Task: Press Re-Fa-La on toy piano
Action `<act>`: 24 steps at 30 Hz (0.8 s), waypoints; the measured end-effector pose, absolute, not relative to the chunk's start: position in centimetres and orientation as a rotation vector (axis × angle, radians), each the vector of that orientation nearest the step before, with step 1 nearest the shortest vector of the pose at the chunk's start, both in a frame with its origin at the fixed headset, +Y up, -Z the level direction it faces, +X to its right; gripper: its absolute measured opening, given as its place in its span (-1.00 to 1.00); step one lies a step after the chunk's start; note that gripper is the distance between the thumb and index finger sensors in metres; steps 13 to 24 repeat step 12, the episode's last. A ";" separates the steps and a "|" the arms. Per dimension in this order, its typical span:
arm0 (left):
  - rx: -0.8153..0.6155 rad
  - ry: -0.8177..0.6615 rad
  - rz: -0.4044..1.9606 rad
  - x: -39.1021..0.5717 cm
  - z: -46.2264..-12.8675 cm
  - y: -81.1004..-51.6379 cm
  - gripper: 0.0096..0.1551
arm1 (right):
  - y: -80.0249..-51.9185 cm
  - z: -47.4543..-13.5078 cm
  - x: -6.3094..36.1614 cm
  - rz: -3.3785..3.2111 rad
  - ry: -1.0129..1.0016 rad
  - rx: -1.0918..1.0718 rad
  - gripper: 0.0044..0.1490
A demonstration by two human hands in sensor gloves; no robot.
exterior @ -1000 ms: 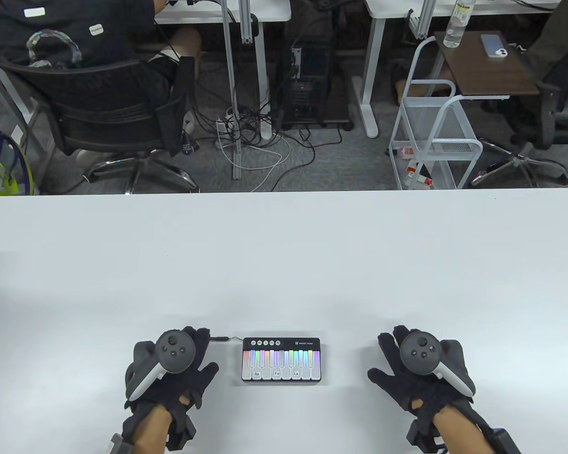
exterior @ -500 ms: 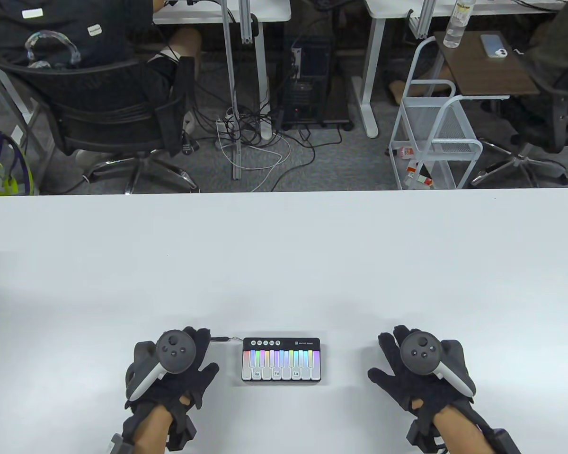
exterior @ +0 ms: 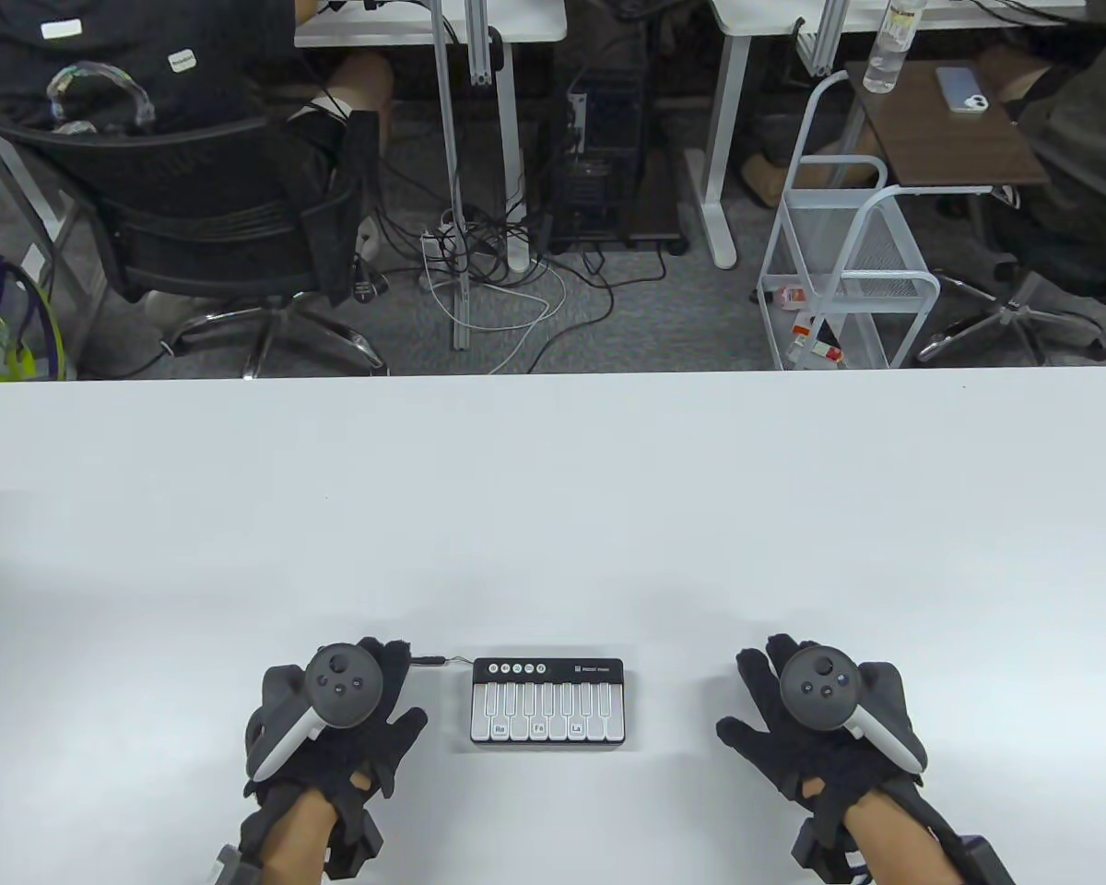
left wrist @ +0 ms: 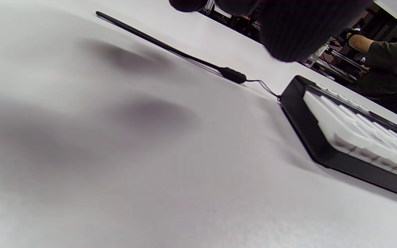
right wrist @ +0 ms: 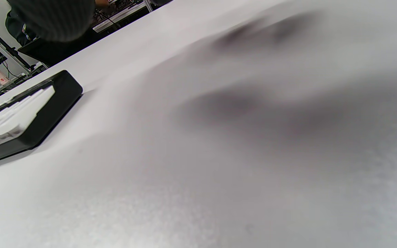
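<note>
A small black toy piano point(exterior: 548, 702) with white keys lies near the table's front edge, between my hands. Three keys carry labels: Re point(exterior: 500, 729), Fa point(exterior: 538, 728) and La point(exterior: 576, 729). The keys are unlit. My left hand point(exterior: 346, 714) rests flat and open on the table to the piano's left, touching nothing else. My right hand point(exterior: 806, 710) rests flat and open to the piano's right, a hand's width away. The piano also shows in the left wrist view point(left wrist: 353, 141) and in the right wrist view point(right wrist: 22, 120).
A thin black cable point(exterior: 433, 661) runs from the piano's back left corner toward my left hand; it also shows in the left wrist view point(left wrist: 171, 51). The white table point(exterior: 553, 516) stretches far behind the piano. Chairs, desks and a white cart stand beyond its far edge.
The rainbow lights on the piano keys have gone out; the keys are now plain white. Neither hand has moved.
</note>
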State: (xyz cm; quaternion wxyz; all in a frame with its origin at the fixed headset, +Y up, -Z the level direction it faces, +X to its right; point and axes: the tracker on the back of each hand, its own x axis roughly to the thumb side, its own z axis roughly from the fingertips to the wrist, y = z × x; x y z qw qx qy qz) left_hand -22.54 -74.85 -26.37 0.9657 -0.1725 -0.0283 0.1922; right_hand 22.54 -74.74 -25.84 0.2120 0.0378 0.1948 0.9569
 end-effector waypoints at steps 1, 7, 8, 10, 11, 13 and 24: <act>-0.350 -0.057 0.389 -22.5 -26.4 -74.8 -0.09 | -74.7 -25.8 22.5 2.657 0.541 0.105 0.07; -0.351 -0.058 0.385 -22.5 -26.4 -74.9 -0.09 | -74.7 -25.8 22.6 2.658 0.540 0.105 0.07; -0.351 -0.058 0.385 -22.5 -26.4 -74.9 -0.09 | -74.7 -25.8 22.6 2.658 0.539 0.105 0.07; -0.351 -0.059 0.385 -22.5 -26.4 -74.9 -0.09 | -74.7 -25.8 22.6 2.657 0.538 0.104 0.07; -0.352 -0.059 0.385 -22.5 -26.4 -74.9 -0.09 | -74.8 -25.9 22.6 2.658 0.538 0.104 0.07; -0.352 -0.059 0.384 -22.5 -26.4 -74.9 -0.09 | -74.8 -25.8 22.6 2.658 0.540 0.104 0.07; -0.352 -0.059 0.384 -22.5 -26.4 -74.9 -0.09 | -74.8 -25.8 22.6 2.658 0.540 0.104 0.07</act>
